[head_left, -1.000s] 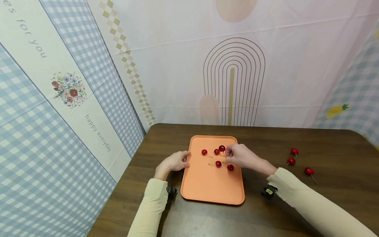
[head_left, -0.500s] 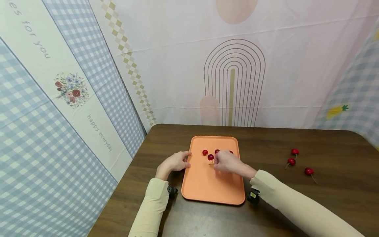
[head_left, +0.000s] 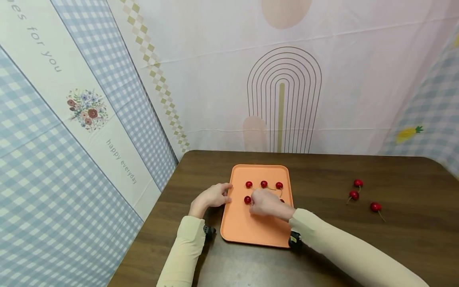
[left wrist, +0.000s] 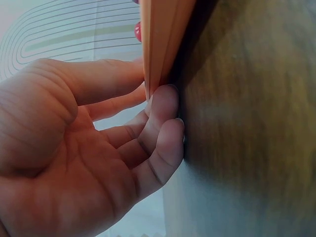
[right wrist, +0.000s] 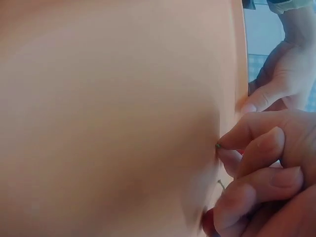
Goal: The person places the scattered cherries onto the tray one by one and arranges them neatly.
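On the table lies an orange tray (head_left: 251, 235) with several red cherries on it. My left hand (head_left: 211, 196) grips its left edge; in the left wrist view the thumb and curled fingers meet at the rim (left wrist: 168, 39). Over the middle of the tray, my right hand (head_left: 267, 203) pinches the stem of a cherry (head_left: 248, 200), whose fruit shows just left of the fingers. The green stem tip (right wrist: 217, 146) pokes out between thumb and forefinger. Behind the hand, three cherries form a row: left (head_left: 249, 184), middle (head_left: 264, 184) and right (head_left: 279, 185). Another cherry (head_left: 282, 201) is mostly hidden behind the right hand.
Three more cherries lie on the dark wooden table (head_left: 322, 179) to the right of the tray: one at the back (head_left: 358, 183), one just in front of it (head_left: 354, 195) and one farther right (head_left: 375, 207). A patterned cloth (head_left: 215, 79) hangs behind the table.
From the tray's right side, my right hand has moved left and toward me with a cherry, which now sits lower, left of the fingers. My left hand has stayed at the tray edge.
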Tool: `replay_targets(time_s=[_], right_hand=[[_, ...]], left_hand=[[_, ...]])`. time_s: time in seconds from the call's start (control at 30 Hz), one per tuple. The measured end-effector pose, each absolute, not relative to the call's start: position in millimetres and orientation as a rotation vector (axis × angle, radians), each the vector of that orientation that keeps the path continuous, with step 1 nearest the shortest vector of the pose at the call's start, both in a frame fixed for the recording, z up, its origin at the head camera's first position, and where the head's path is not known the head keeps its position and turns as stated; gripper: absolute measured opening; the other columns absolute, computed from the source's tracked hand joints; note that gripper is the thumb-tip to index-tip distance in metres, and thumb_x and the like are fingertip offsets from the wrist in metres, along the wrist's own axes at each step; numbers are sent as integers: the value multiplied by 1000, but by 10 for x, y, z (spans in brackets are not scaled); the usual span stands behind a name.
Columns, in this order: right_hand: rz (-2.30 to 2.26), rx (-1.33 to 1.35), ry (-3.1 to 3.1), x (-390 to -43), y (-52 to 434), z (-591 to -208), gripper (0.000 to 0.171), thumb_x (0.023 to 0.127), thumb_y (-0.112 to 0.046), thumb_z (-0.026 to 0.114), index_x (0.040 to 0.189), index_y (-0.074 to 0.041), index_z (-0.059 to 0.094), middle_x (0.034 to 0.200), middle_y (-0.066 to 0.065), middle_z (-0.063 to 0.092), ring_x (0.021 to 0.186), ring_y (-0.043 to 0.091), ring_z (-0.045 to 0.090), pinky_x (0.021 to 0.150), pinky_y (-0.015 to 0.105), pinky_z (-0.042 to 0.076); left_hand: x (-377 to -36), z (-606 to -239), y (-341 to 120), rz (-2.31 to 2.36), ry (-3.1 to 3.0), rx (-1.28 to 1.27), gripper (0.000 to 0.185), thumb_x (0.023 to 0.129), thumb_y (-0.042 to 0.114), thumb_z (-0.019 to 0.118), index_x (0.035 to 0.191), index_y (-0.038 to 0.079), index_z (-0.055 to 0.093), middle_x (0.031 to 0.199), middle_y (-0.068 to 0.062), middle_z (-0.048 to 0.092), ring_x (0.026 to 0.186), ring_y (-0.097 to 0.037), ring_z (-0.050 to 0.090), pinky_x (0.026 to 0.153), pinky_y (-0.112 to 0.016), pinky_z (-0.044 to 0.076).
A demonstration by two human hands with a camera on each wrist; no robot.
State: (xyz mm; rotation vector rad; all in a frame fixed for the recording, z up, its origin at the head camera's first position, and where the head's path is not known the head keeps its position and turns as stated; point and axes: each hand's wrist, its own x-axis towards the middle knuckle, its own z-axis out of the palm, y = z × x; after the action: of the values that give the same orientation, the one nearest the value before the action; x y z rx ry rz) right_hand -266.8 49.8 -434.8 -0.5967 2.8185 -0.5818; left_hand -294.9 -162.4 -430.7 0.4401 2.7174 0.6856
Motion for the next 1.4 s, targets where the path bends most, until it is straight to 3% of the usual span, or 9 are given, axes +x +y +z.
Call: replay_targets(time_s=[0.37,0.5,0.87,1.4], right_hand=[[-539,-542,2810,-2708,483,-4343,41,83,-14,65,51,-17,39,47,-6,28,42,9,27,43,24,20],[-546,-563,2812,-2717,543,-4314,39,85,-17,65,52,-17,45,50,-5,33,45,10,32,44,25,23],[-776,-811,2783,-2765,1029,-4051,11,90,-13,61,82,-12,68,70,-1,59,54,10,49,52,26,40],[-602,-839,2924,-2854,1795,-3777,6,91,-21,64,89,-15,64,68,-4,55,58,10,48,53,27,40]], left_hand=[[-2942,-4320,-1637,697,2708,424,53,93,15,65,143,7,50,81,-4,56,67,-16,50,61,-27,41],[-2936,-4329,-1640,696,2698,428,53,93,16,64,143,7,49,81,-4,56,67,-15,51,61,-27,41],[-2950,-4333,-1659,693,2706,456,53,93,15,65,143,6,50,81,-4,57,68,-15,51,63,-26,41],[-2954,-4301,-1636,686,2713,446,52,93,14,62,144,8,49,83,-4,56,69,-15,51,63,-27,41]])
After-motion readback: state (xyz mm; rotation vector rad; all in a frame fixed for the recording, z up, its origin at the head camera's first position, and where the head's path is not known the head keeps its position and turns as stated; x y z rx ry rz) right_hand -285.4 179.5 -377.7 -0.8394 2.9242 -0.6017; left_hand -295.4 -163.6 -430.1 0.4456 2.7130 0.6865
